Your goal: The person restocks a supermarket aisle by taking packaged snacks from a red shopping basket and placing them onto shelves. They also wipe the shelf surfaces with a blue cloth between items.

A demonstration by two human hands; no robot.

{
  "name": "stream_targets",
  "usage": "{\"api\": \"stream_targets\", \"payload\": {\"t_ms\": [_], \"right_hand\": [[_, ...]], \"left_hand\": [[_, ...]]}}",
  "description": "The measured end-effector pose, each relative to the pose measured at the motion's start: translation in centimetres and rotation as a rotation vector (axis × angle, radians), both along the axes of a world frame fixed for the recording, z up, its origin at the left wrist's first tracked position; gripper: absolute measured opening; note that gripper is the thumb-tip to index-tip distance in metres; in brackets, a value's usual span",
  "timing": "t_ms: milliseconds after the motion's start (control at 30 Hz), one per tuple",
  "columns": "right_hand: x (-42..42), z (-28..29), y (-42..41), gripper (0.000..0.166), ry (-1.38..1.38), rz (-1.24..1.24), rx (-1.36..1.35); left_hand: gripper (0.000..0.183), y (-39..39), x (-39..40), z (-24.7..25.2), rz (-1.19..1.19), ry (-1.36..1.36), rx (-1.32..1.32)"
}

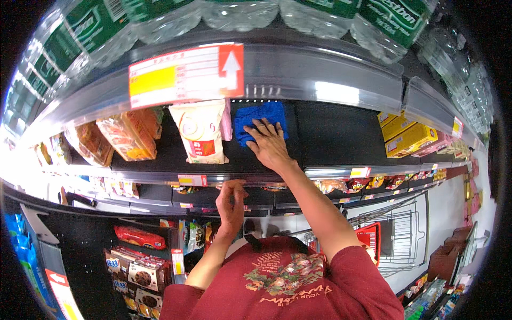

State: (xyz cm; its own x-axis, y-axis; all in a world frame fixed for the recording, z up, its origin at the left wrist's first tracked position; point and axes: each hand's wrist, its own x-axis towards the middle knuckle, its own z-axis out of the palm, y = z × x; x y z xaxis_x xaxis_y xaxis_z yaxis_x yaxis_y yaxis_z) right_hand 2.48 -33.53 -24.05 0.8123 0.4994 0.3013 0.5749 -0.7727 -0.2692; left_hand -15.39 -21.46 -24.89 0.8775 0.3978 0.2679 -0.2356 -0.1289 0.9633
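Observation:
My right hand [269, 144] lies flat, fingers spread, on top of a folded blue cloth [260, 114]. The cloth rests on the black surface of a store shelf [336, 138], towards its back. Just left of it stands a cream-coloured plastic snack packet [201, 132], with a pink packet [227, 122] partly hidden behind it. Lower down, my left hand [231, 204] is loosely curled by the shelf's front edge [256, 179]. Whether its fingertips touch that edge I cannot tell.
Bottled water with green labels [320, 18] fills the shelf above, behind a clear rail with a price tag [186, 76]. Wrapped bread-like packs [128, 134] stand left, yellow boxes [412, 138] right. A metal shopping cart [404, 236] with a red basket [370, 240] is at the lower right.

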Motion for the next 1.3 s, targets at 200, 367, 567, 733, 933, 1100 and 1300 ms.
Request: {"api": "stream_targets", "payload": {"t_ms": [200, 367, 567, 733, 933, 1100, 1300], "right_hand": [[5.4, -0.4, -1.6, 0.044, 0.004, -0.072, -0.025], [4.7, 0.0, -6.4, 0.038, 0.004, -0.095, -0.037], [-3.4, 1.5, -12.2, 0.036, 0.088, -0.035, -0.017], [-6.9, 1.8, -17.2, 0.035, 0.101, -0.155, -0.050], [-1.5, 0.3, -16.2, 0.037, -0.103, -0.244, -0.086], [6.3, -0.9, -17.1, 0.042, 0.048, -0.322, -0.063], [4.6, 0.0, -19.9, 0.040, 0.121, -0.296, -0.111]], "left_hand": [[0.023, -2.2, 3.6, 3.5, -0.163, -0.126, 0.736], [0.036, -3.9, 5.6, 3.0, -0.226, -0.129, 0.852], [0.039, -4.8, 7.1, 2.1, -0.225, -0.037, 0.898], [0.051, -5.3, 7.4, 1.8, -0.199, 0.012, 1.057], [0.056, -6.1, 7.1, 2.7, -0.254, 0.061, 1.159], [0.059, -6.1, 7.3, 3.0, -0.272, 0.075, 1.197], [0.056, -6.2, 7.2, 3.2, -0.276, 0.146, 1.217]]}}
